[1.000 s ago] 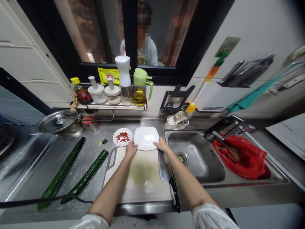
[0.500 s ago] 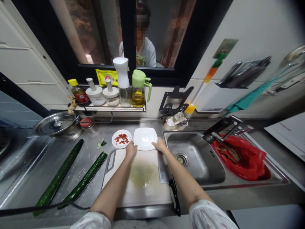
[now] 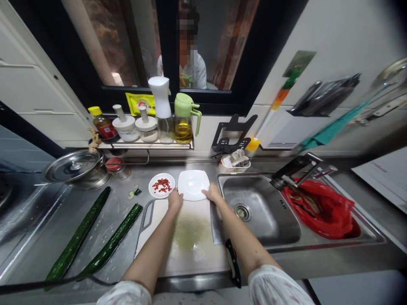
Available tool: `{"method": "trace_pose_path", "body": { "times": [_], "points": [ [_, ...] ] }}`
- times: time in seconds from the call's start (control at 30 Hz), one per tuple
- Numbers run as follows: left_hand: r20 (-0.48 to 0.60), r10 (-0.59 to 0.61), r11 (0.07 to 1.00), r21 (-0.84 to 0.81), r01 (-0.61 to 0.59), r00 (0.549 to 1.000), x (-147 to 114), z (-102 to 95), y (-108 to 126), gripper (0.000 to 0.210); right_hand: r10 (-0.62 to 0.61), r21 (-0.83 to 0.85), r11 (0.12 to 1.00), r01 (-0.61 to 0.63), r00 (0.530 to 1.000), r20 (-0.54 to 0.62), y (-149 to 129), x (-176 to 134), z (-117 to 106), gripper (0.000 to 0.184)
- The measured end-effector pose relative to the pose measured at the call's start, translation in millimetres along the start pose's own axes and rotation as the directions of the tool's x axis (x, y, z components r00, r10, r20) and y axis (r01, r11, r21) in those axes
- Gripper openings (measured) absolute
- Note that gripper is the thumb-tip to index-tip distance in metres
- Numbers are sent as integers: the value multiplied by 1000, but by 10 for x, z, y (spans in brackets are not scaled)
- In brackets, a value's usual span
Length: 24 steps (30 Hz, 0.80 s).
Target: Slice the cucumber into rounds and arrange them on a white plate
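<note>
A white square plate (image 3: 193,183) with rounded corners lies at the far edge of the white cutting board (image 3: 197,259). My left hand (image 3: 174,200) grips its near left corner, thumb on the rim. At the near right corner my right hand (image 3: 213,193) holds the rim in the same way. The plate looks bare. Just left of it stands a small round plate (image 3: 162,195) with chopped red pieces. Wet greenish stains mark the board. A knife (image 3: 233,262) with a black handle lies along the board's right edge, its blade partly under my right forearm.
Two cucumbers (image 3: 79,233) (image 3: 113,239) lie on the steel counter at left, near cucumber scraps (image 3: 133,193). A lidded pot (image 3: 76,169) stands behind. The sink (image 3: 263,212) and a red plastic bag (image 3: 324,212) are at right. Condiments line a shelf (image 3: 152,145); a person shows in the window.
Both hands keep their hold on the square plate, which stays in place. Only the camera view has shifted slightly.
</note>
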<state>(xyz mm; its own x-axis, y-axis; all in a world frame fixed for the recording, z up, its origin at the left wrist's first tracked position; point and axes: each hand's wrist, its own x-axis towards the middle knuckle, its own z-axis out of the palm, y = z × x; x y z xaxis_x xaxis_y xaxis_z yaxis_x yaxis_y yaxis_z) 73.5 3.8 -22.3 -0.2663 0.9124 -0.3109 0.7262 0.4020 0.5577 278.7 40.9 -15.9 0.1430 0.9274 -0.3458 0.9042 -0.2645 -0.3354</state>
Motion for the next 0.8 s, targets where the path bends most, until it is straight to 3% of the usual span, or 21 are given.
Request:
{"method": "trace_pose_path", "body": {
  "times": [0.17, 0.33, 0.6, 0.8],
  "points": [
    [1, 3, 1000, 2, -3, 1000, -55, -35, 21, 40, 19, -34, 999, -18, 1000, 21, -37, -26, -31, 60],
    [-66, 101, 995, 8, -101, 993, -287, -110, 35, 55, 29, -54, 998, -28, 1000, 13, -68, -50, -45, 61],
    [-37, 219, 974, -58, -221, 975, -718, -148, -140, 48, 24, -21, 999, -25, 1000, -11, -98, -107, -94, 57],
    [-114, 252, 960, -98, -264, 961, -860, -239, -325, 44, 51, -11, 999, -51, 999, -7, -135, -121, -111, 57]
  ]
}}
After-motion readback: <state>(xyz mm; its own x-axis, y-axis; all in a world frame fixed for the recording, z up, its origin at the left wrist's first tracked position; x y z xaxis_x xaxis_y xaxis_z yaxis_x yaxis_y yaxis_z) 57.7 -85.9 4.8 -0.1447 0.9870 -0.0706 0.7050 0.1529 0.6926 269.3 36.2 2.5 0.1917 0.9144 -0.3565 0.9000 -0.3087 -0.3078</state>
